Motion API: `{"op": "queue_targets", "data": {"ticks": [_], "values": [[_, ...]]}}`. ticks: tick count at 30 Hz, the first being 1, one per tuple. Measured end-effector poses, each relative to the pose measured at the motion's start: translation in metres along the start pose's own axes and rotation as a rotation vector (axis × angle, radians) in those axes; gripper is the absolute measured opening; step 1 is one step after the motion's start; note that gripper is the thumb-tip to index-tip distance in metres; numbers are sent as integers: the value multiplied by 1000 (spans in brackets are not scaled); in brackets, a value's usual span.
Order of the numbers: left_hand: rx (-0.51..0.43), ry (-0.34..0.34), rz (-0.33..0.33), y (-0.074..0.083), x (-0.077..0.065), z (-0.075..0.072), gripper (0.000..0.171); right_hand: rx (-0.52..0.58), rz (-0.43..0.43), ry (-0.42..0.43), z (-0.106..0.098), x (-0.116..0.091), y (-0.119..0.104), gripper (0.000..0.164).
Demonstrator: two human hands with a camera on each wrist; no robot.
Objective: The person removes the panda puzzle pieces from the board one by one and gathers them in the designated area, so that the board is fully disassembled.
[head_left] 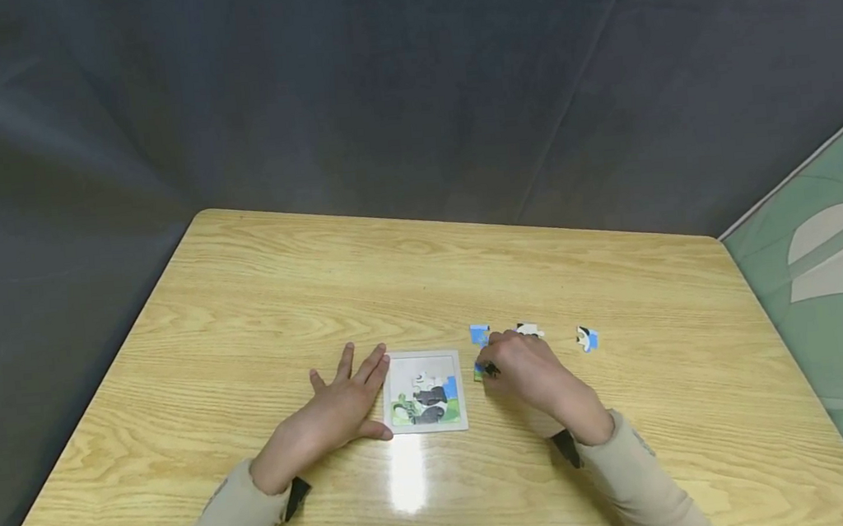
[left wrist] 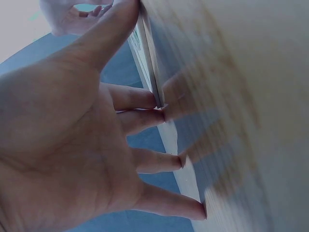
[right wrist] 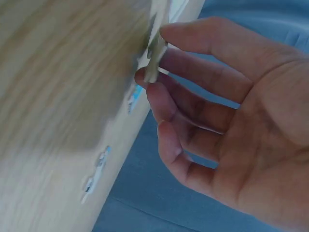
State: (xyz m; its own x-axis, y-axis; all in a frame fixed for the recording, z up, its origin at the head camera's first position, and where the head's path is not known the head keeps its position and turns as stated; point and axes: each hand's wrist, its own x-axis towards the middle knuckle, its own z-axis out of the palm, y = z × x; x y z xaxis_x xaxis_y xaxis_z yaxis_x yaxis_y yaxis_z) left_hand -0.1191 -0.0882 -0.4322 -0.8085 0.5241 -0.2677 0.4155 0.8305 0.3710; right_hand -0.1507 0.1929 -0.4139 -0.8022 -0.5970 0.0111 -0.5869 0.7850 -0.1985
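A square panda jigsaw puzzle frame (head_left: 421, 354) lies on the table, its lower part filled with fitted pieces (head_left: 429, 407) and its upper part showing bare backing. My left hand (head_left: 336, 406) is spread flat at the frame's left side, thumb and fingertips touching the edge. In the left wrist view the fingers (left wrist: 157, 160) of that hand are straight, tips down on the tabletop. Right of the frame, my right hand (head_left: 530, 370) pinches a puzzle piece (right wrist: 155, 60) between thumb and fingers, tilted on edge in the right wrist view. Its printed face is mostly hidden.
Loose pieces lie beyond and right of my right hand: a blue one (head_left: 480, 333), a white and black one (head_left: 529, 330) partly hidden by the hand, and a blue, white and black one (head_left: 588, 338). Dark cloth (head_left: 408, 91) hangs behind the wooden table (head_left: 305, 289).
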Motion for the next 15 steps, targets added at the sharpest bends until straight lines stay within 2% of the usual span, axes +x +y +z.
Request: {"op": "queue_targets", "data": {"ticks": [9,15], "values": [[-4,8,13,0,1,1,97,-39,-2,0,1,-6,3,18],[1,-3,-4,0,1,1,98,-80,6,-12,2,-8,-1,20]]}}
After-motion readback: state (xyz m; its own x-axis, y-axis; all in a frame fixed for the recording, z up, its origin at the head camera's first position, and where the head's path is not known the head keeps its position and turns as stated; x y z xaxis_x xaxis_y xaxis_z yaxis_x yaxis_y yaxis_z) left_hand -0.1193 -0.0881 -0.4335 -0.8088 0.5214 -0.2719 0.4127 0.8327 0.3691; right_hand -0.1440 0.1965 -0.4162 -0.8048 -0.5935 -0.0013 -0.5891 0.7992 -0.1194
